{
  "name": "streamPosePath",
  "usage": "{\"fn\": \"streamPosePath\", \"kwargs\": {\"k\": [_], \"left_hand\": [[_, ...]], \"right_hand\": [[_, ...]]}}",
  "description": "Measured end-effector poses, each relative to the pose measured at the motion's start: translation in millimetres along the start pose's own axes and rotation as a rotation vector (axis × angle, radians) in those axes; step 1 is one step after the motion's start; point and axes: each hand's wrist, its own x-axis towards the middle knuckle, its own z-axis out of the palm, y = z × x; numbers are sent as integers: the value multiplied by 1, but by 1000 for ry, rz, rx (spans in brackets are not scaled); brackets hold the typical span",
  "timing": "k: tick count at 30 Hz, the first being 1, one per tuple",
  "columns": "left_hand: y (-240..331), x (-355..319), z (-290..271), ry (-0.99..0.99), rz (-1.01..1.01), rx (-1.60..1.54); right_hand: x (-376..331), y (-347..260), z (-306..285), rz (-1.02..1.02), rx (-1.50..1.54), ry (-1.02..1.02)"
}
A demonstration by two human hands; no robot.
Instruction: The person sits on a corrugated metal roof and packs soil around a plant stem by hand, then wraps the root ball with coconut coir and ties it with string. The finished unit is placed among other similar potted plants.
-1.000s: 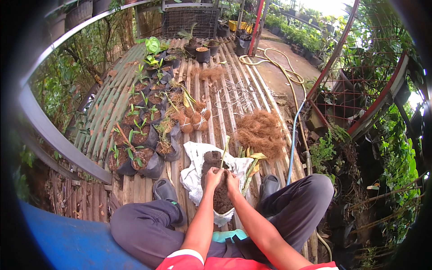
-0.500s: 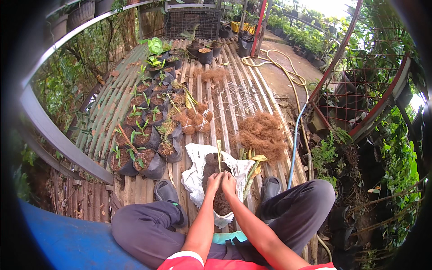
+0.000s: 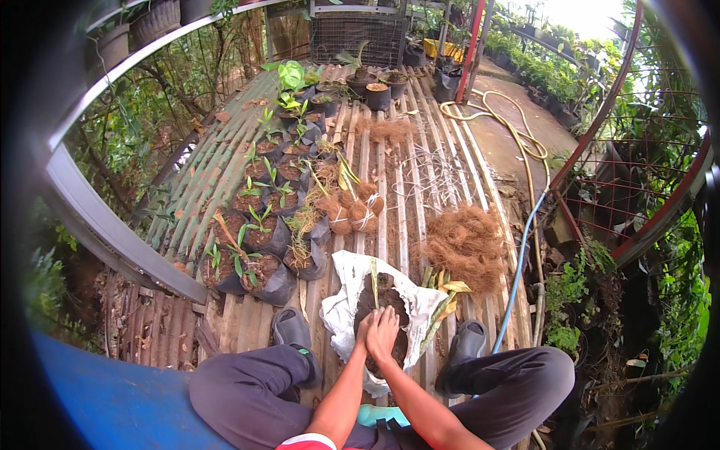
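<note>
Between my feet lies an opened white sack with dark soil in it. An upright yellow-green leaf cutting rises just beyond my fingertips. My left hand and my right hand are pressed together, low over the soil at the cutting's base. The right hand's fingers curve forward and partly cover the left hand's. Whatever is between the palms is hidden. Long yellow-edged leaves lie at the sack's right edge. Beyond them sits a heap of brown coir fibre.
Fibre-wrapped root balls tied with white string lie past the sack. Potted seedlings in black bags stand in rows at left. Loose white strings lie farther off. A hose runs along the right side of the ribbed platform.
My hands have moved from a pinch around the cutting's base to being pressed together, the right partly over the left. The whole view has shifted, so the scene sits farther right and lower.
</note>
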Motion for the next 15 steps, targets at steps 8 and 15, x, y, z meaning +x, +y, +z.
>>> {"fn": "streamPosePath", "kwargs": {"k": [8,15], "left_hand": [[16,-14,-10,28,-74,-245],[48,-30,7,-77,-37,49]], "right_hand": [[4,3,-5,169,137,-109],[21,5,-14,103,321,219]]}}
